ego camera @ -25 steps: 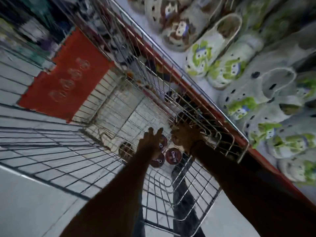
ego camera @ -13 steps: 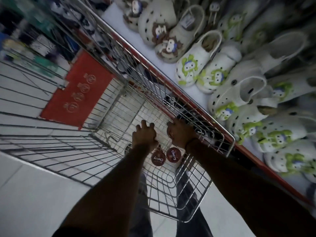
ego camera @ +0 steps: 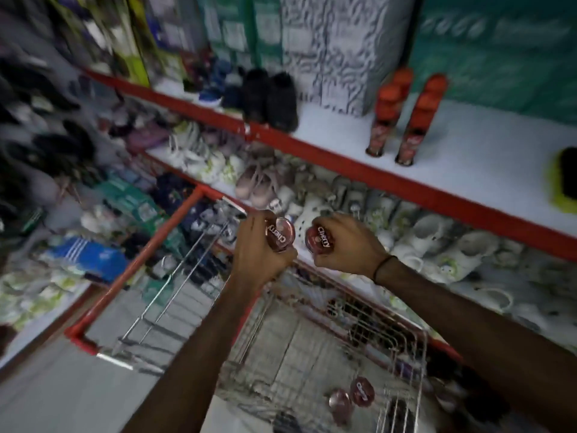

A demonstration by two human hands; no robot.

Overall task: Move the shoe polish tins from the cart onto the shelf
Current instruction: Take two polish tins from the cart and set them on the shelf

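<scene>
My left hand (ego camera: 260, 254) grips a round dark-red shoe polish tin (ego camera: 280, 235) with white "Cherry" lettering. Beside it, my right hand (ego camera: 346, 243) grips a second red tin (ego camera: 319, 239) of the same kind. Both hands are raised above the wire cart (ego camera: 418, 354), in front of the lower shoe shelf. Two more red tins (ego camera: 362, 391) lie on the cart's floor at the lower right. The upper white shelf (ego camera: 468, 148) with its red front edge runs above the hands.
Two tall cans with orange caps (ego camera: 409, 129) stand on the upper shelf, black shoes (ego camera: 271, 101) to their left, a yellow-green object (ego camera: 563, 179) at the right edge. White clogs (ego camera: 437, 235) fill the lower shelf. A red frame (ego camera: 137, 264) sits left of the cart.
Both hands have come up out of the cart, each holding a tin. The view has swung up from the cart floor to the shelves.
</scene>
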